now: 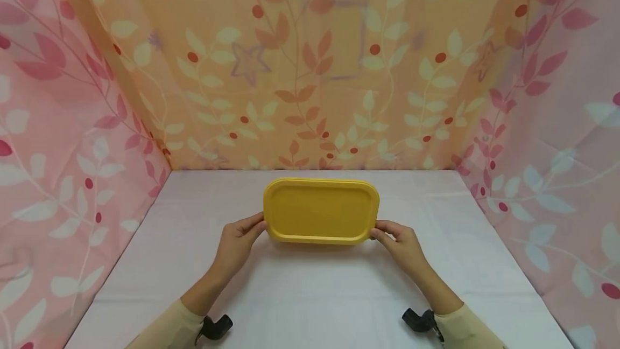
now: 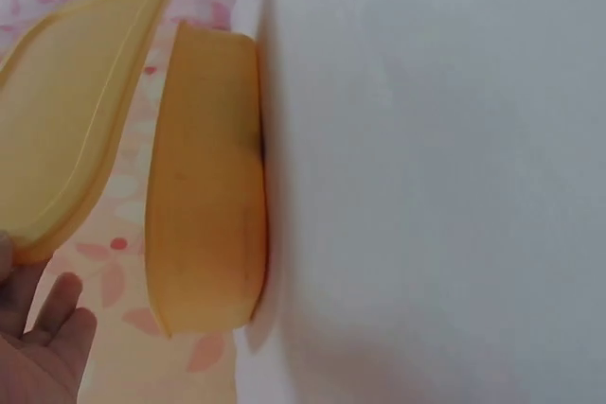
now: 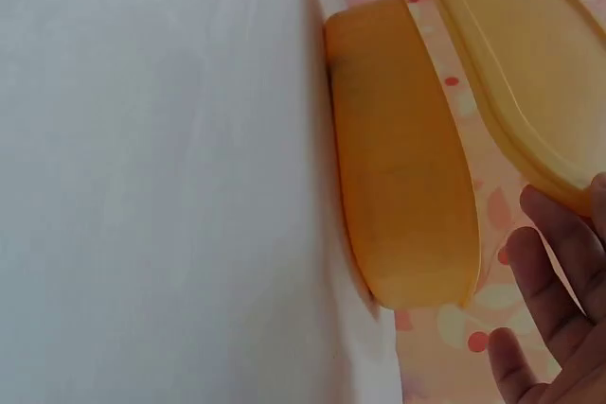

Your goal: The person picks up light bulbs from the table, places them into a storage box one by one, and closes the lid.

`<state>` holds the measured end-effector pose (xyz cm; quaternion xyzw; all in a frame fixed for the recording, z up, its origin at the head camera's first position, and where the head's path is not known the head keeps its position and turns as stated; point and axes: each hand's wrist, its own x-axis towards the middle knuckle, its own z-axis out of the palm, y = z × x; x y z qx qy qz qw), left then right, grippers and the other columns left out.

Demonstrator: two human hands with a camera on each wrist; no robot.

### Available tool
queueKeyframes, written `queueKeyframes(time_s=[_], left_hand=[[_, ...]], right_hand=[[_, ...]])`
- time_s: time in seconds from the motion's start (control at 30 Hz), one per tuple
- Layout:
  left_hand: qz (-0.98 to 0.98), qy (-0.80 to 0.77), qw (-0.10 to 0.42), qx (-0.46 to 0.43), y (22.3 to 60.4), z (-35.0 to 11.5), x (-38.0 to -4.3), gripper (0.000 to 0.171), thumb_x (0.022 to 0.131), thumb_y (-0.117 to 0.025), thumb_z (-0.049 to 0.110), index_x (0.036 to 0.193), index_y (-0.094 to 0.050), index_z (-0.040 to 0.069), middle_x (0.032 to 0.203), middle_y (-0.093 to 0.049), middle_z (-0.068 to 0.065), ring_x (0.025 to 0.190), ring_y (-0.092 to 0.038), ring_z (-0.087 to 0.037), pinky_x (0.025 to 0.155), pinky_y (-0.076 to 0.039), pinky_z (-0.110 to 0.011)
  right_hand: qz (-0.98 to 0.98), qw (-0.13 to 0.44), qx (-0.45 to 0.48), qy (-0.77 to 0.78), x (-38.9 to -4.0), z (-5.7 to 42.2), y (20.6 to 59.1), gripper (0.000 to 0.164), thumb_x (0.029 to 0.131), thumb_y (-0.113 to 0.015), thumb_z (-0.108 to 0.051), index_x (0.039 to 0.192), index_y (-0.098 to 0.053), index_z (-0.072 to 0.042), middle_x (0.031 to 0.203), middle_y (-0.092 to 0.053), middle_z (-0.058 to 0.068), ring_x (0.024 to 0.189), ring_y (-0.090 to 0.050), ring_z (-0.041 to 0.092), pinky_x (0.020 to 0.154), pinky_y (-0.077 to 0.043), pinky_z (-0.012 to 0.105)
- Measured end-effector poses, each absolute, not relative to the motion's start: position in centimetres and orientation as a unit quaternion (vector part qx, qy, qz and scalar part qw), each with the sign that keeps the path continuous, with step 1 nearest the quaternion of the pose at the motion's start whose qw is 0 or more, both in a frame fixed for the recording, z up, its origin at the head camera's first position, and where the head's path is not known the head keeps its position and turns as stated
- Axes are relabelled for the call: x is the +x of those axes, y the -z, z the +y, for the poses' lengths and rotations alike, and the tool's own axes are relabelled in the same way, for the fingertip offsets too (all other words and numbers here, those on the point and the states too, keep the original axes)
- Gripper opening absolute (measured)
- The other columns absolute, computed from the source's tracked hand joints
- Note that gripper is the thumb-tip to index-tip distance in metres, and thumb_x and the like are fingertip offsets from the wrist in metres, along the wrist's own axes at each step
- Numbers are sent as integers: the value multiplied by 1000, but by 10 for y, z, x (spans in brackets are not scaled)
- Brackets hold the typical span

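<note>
A yellow lid (image 1: 322,210), oblong with rounded corners, is held level between both hands. My left hand (image 1: 235,242) pinches its left end, thumb on top; my right hand (image 1: 399,244) pinches the right end the same way. Below the lid stands a yellow plastic container (image 2: 208,186) on the white tabletop. In both wrist views a gap separates the lid (image 3: 530,63) from the container's (image 3: 407,158) rim. From the head view the lid hides the container, and its inside cannot be seen.
A white cloth (image 1: 310,295) covers the table. Orange leaf-patterned fabric (image 1: 310,96) hangs behind it, and pink patterned fabric (image 1: 63,149) stands along both sides. A black wrist device (image 1: 216,327) sits at each sleeve cuff.
</note>
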<state>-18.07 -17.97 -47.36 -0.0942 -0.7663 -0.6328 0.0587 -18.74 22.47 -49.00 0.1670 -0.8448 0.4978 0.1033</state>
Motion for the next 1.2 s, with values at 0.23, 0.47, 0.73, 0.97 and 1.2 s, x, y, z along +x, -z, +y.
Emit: queueKeyframes(time_s=[0.23, 0.47, 0.73, 0.97, 1.2], left_hand=[[-700, 697, 119, -103, 473, -172, -187, 40, 96, -71, 10, 135, -66, 6, 136, -66, -12, 124, -66, -13, 98, -54, -25], [-681, 714, 125, -106, 471, -168, -194, 48, 96, -71, 8, 143, -59, 11, 143, -61, -10, 131, -60, -16, 101, -52, -26], [-792, 589, 69, -146, 468, -177, -202, 82, 87, -83, 30, 157, -40, 22, 161, -38, 10, 150, -35, -15, 119, -32, -27], [-841, 505, 90, -173, 475, -183, -207, 98, 81, -88, 19, 161, -32, 21, 164, -34, 3, 152, -33, -21, 122, -31, -42], [-849, 486, 97, -183, 475, -187, -209, 103, 76, -91, 20, 161, -32, 21, 166, -33, 0, 153, -32, -23, 122, -31, -42]], right_hand=[[-842, 151, 131, -501, -195, 215, 485, 21, 93, -76, -17, 114, -76, -14, 100, -77, -5, 99, -66, 5, 99, -51, 29], [-819, 166, 122, -535, -206, 209, 473, 28, 94, -76, -18, 120, -73, -10, 97, -75, 3, 103, -62, 6, 111, -42, 57], [-811, 186, 136, -538, -217, 213, 460, 46, 95, -73, -10, 140, -64, -11, 87, -71, 10, 91, -62, 7, 99, -46, 25], [-833, 136, 161, -511, -212, 214, 436, 63, 90, -79, -7, 148, -56, -10, 94, -70, 12, 101, -60, 14, 107, -45, 39], [-840, 91, 202, -495, -212, 224, 442, 85, 79, -88, -6, 154, -50, -17, 105, -67, 7, 109, -55, 17, 118, -32, 64]])
